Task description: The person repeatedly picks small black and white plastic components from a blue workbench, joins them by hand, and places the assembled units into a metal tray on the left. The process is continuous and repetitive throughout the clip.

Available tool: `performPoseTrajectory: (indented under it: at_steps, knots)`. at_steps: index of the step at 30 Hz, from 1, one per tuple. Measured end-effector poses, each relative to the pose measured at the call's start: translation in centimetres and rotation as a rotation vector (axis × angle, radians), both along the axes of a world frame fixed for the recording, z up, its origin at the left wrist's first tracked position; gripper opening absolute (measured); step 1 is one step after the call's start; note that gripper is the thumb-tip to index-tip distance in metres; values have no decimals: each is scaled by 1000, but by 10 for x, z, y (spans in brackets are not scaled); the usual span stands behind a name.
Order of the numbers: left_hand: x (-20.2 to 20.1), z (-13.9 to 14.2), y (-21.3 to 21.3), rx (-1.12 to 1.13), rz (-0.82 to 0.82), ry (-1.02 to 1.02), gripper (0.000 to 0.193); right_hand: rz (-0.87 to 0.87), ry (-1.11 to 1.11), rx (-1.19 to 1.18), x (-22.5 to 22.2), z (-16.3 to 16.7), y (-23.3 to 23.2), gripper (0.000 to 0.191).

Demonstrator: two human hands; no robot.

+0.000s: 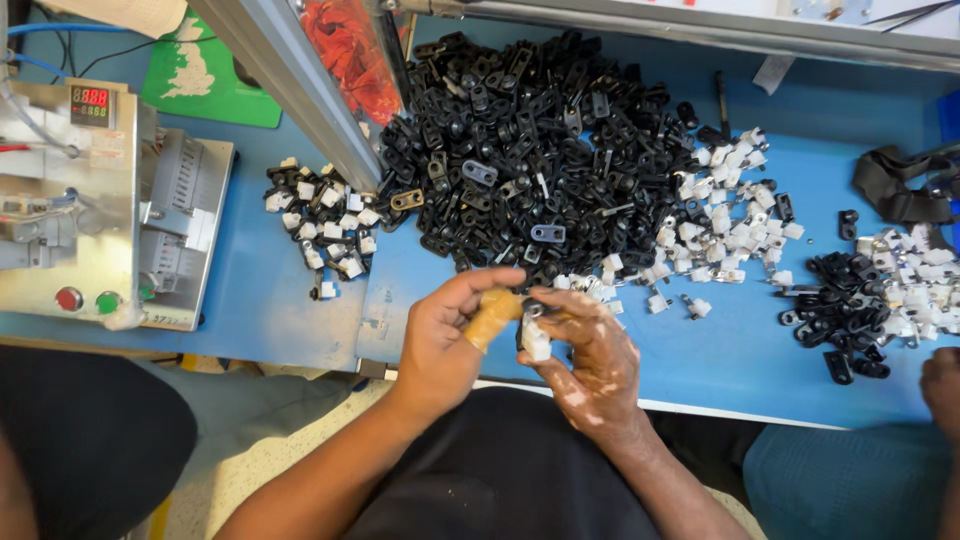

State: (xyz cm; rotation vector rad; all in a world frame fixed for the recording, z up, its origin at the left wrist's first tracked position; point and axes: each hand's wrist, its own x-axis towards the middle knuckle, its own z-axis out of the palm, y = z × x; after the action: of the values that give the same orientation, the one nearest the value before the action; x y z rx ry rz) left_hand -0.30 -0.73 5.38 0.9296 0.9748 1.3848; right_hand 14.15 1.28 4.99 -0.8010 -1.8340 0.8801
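Observation:
My left hand (445,335) and my right hand (590,350) meet at the near edge of the blue table (260,290). A tan finger cover (492,317) sits on my left forefinger. Between both hands I pinch a small black clip (533,309) joined to a white plastic piece (536,343). Just beyond my fingers lies a big heap of black plastic clips (530,140). White plastic pieces (725,215) are scattered along the heap's right side.
A smaller pile of mixed black and white parts (325,225) lies to the left. A grey machine with a red display and red and green buttons (85,200) stands far left. Another pile (880,290) is at right, near another person's hand (942,385). A slanted metal post (300,90) crosses the table.

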Motion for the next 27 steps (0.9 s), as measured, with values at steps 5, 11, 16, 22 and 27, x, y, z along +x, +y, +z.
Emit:
performPoseTrajectory:
  at_steps: [5,11,16,22,27]
  knots:
    - [7,2,-4,-83,-73,-110,31,-87,-26,151,-2,-6,-1,36]
    - [0,-6,-8,-7,-36,-12,22,22,179,-16,-6,-9,-3,36]
    - [-5,-41,-3,-149,-92,-231,24,65,-56,-40,-6,-15,8,37]
    - [-84,-80,6,-75,586,303,17,152,-865,-120,-3,-58,24,31]
    - [-106,-97,4,-8,733,1158,18,169,-879,201,2,-92,25,45]
